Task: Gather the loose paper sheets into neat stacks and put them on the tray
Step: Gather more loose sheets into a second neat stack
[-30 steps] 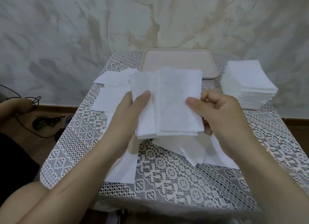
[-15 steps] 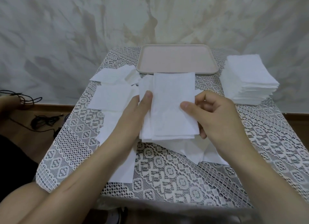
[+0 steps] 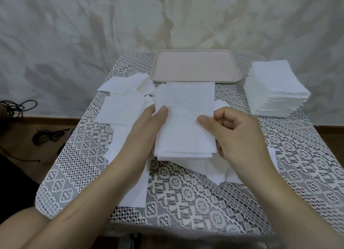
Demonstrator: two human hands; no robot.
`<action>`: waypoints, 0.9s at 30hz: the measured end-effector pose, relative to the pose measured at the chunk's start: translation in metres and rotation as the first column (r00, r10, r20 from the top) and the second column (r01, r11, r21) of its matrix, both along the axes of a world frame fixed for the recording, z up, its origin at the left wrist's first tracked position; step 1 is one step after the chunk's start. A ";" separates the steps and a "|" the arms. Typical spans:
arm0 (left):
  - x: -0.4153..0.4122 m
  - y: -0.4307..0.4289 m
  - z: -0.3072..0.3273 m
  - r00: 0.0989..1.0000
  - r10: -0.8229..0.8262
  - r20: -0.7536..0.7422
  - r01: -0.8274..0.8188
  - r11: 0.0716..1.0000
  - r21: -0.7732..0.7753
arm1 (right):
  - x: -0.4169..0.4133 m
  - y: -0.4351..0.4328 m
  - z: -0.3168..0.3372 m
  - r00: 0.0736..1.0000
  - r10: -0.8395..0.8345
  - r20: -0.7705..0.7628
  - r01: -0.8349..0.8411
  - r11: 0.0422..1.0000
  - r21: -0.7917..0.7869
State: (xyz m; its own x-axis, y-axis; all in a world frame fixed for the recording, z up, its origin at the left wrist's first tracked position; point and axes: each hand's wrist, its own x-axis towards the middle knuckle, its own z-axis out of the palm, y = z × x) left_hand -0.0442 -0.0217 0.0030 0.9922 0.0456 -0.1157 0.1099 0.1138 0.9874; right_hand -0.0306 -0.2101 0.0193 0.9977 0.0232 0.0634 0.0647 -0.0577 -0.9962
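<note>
I hold a small stack of white paper sheets (image 3: 186, 118) over the middle of the table. My left hand (image 3: 147, 131) grips its left edge, thumb on top. Its right edge is pinched by my right hand (image 3: 236, 133), thumb on top and fingers curled. Loose white sheets (image 3: 122, 109) lie on the table at the left, and more lie under and beside my hands (image 3: 214, 168). An empty pink tray (image 3: 197, 66) sits at the far middle of the table, just beyond the held stack.
A tall neat pile of white sheets (image 3: 275, 88) stands at the far right of the table. A white lace cloth (image 3: 186, 189) covers the table. Black cables (image 3: 46, 137) lie on the floor to the left. A draped wall is close behind.
The sheets in my hands have been squared into a tighter stack, with the left edges drawn in. Both hands keep their hold and have lowered slightly toward the table.
</note>
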 end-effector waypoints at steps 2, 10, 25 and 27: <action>0.000 0.000 0.001 1.000 0.015 0.001 -0.015 1.000 -0.010 | 0.000 -0.003 0.003 1.000 0.009 0.005 -0.010 1.000 0.029; 0.001 -0.003 0.005 0.999 0.046 0.014 -0.046 0.998 0.029 | 0.002 -0.002 0.002 0.999 -0.026 0.036 0.026 1.000 0.000; 0.003 0.002 -0.006 0.999 0.037 0.018 -0.037 0.999 0.023 | 0.002 -0.001 -0.004 0.999 -0.033 0.016 0.033 0.999 -0.014; 0.003 0.003 -0.008 0.999 0.044 0.007 -0.044 0.999 0.015 | 0.000 -0.003 -0.001 1.000 -0.011 -0.012 0.011 1.000 0.019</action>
State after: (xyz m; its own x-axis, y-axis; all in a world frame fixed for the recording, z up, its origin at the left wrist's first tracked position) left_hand -0.0411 -0.0190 -0.0049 0.9899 0.0912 -0.1085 0.0989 0.1037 0.9897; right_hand -0.0310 -0.2128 0.0185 0.9986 0.0110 0.0521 0.0525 -0.0389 -0.9979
